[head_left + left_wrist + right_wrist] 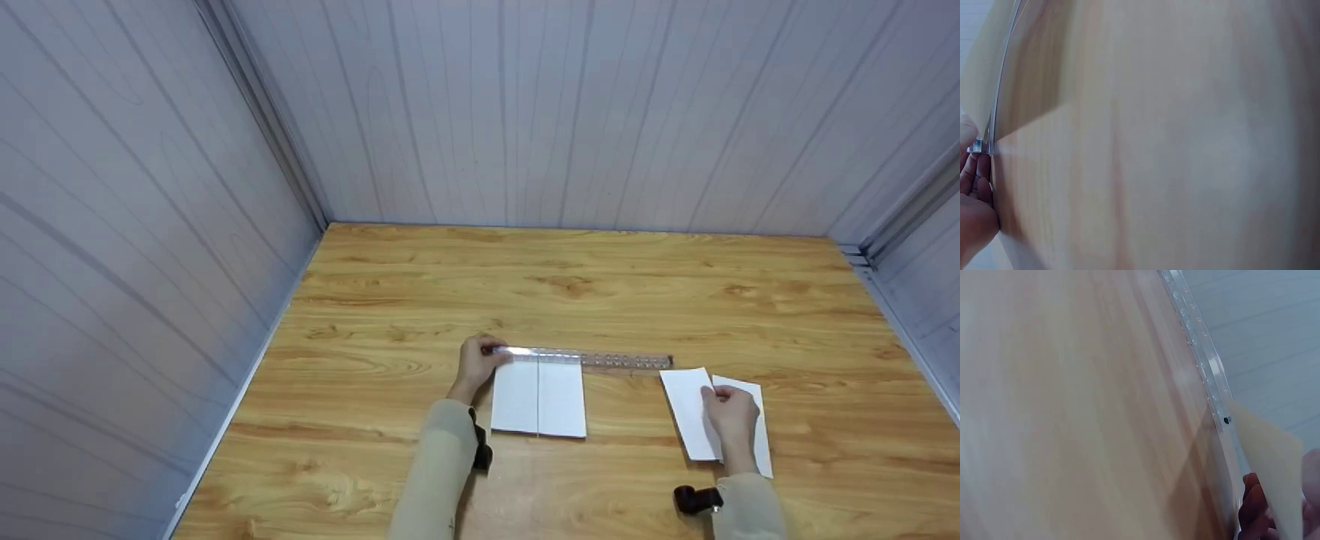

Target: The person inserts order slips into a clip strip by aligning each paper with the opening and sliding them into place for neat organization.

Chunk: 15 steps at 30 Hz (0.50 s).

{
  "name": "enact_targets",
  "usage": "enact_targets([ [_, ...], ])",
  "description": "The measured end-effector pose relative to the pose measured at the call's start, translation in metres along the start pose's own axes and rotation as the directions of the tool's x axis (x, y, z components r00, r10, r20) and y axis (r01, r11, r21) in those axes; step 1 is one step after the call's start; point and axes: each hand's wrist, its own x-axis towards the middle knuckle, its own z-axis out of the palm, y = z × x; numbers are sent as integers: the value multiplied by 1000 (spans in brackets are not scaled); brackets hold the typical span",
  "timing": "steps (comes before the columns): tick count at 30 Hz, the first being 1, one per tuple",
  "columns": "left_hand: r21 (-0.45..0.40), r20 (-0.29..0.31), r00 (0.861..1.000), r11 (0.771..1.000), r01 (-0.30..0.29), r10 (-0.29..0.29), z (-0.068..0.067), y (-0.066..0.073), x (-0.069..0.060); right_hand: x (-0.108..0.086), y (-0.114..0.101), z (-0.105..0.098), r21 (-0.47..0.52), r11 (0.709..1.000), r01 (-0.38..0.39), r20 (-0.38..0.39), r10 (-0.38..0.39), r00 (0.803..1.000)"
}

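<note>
My left hand (478, 362) pinches the left end of a clear ruler (626, 361). The ruler lies across the top edge of a white paper (516, 401), which has two panels that meet along a line down its middle. In the left wrist view, my left thumb and fingers (976, 174) are at the ruler's end. Off to the right, my right hand (733, 420) pinches a second white paper (686, 412), also with two panels, tilted and apart from the first. In the right wrist view the held paper (1272, 464) hides part of the fingers.
Everything lies on a wood-grain table (570, 300). Pale panel walls (525, 112) rise behind it and at both sides. A dark strap device (696, 499) sits on the right wrist, and another (480, 446) on the left.
</note>
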Motion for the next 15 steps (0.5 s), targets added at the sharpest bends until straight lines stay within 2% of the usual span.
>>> enact_targets([
  [3,-18,8,1000,1000,-10,10,-1,6,-1,1,-1,2,-15,1000,19,-5,-19,1000],
  [10,66,10,1000,998,25,-26,3,-20,5,2,-6,3,-17,1000,1,55,0,998],
  [15,64,-1,1000,998,20,-20,4,-24,5,2,-10,4,-7,1000,-27,82,27,996],
])
